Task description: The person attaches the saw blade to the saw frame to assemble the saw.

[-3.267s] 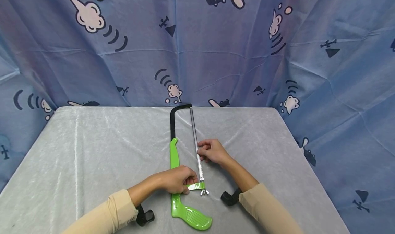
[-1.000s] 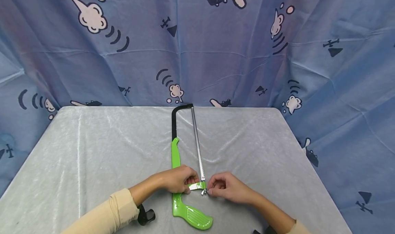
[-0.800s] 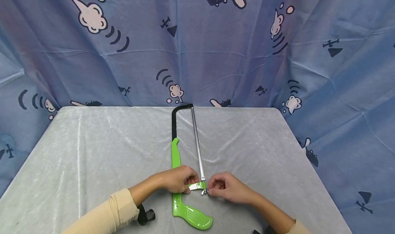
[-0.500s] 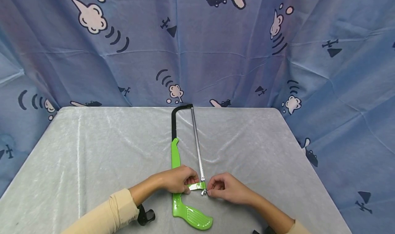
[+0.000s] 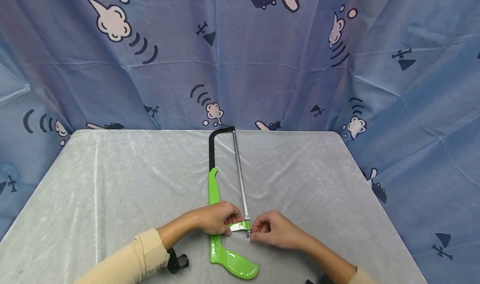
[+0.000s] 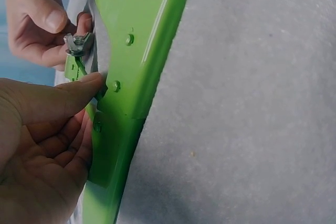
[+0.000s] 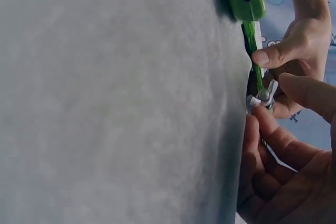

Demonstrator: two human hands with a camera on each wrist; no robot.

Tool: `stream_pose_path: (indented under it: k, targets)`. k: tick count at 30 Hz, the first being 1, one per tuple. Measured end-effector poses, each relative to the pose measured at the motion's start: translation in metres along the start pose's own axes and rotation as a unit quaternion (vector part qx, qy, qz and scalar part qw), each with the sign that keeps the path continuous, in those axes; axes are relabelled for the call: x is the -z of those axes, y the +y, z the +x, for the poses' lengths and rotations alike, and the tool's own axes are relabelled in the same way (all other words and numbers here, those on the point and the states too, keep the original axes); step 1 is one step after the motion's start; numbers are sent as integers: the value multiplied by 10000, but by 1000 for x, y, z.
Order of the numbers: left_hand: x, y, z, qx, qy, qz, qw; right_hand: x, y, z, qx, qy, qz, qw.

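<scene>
A hacksaw with a green handle (image 5: 234,262) and a black front frame (image 5: 211,150) lies flat on the table. Its silver blade (image 5: 240,175) runs along the right side. My left hand (image 5: 217,217) pinches the green bracket (image 5: 239,226) near the blade's lower end between thumb and fingers. At the bracket's tip is a silver wing nut (image 7: 262,97). The thumb and fingers of my right hand (image 5: 277,230) are curled about this wing nut, touching its wings. The left wrist view also shows the wing nut (image 6: 77,43) beside the right fingers.
Pale grey plush cloth covers the table (image 5: 131,184). A blue printed curtain (image 5: 262,67) hangs behind it and along the sides. Each wrist wears a black camera mount, the left one (image 5: 177,263) below the sleeve cuff.
My right hand has come down from beside the blade to the wing nut. Lately its fingers have shifted slightly left over it, and the nut has turned. The left hand keeps its hold.
</scene>
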State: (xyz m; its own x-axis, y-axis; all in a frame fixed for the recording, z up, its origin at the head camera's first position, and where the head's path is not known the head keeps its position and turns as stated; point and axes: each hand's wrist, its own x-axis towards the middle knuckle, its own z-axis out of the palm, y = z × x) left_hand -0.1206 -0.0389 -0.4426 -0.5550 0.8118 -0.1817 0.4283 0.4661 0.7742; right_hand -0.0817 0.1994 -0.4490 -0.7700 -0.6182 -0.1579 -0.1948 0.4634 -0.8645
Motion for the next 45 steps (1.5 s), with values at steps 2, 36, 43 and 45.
stream_pose_path:
  k: [2,36,43,45]
  targets:
    - [0,0,0,3,-17,-10,10000,-2,-3,0,-47,101,-96,9999]
    - [-1,0,0,-58,51,-8,10000,-5,-11,-2,38,384,-525,9979]
    - [-1,0,0,-45,46,2,10000,-6,-8,-3,-10,427,-657,9969]
    - [-1,0,0,-51,43,8,10000,-7,-7,-4,-23,420,-685,9968]
